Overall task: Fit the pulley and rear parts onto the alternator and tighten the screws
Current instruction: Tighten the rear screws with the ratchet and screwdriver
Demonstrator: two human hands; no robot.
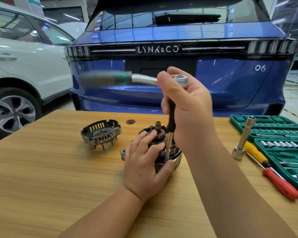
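The alternator (176, 156) stands on the wooden table (58, 169), shaft end up, its rear side open. My left hand (144, 165) grips its body, fingers over the top and thumb on the rim. My right hand (187, 107) holds the head of a ratchet wrench (141, 79) and its black extension (170, 117). The socket at the extension's lower end sits down on a screw at the alternator's edge. The wrench handle points left and is blurred. The rear housing cover (101, 134) lies apart, to the left of the alternator.
A green socket set case (282, 140) lies open at the right. Beside it are a long chrome socket extension (244, 138), a yellow screwdriver (255, 153) and a red screwdriver (280, 183). A blue car (162, 48) and a white car (24, 57) stand behind the table.
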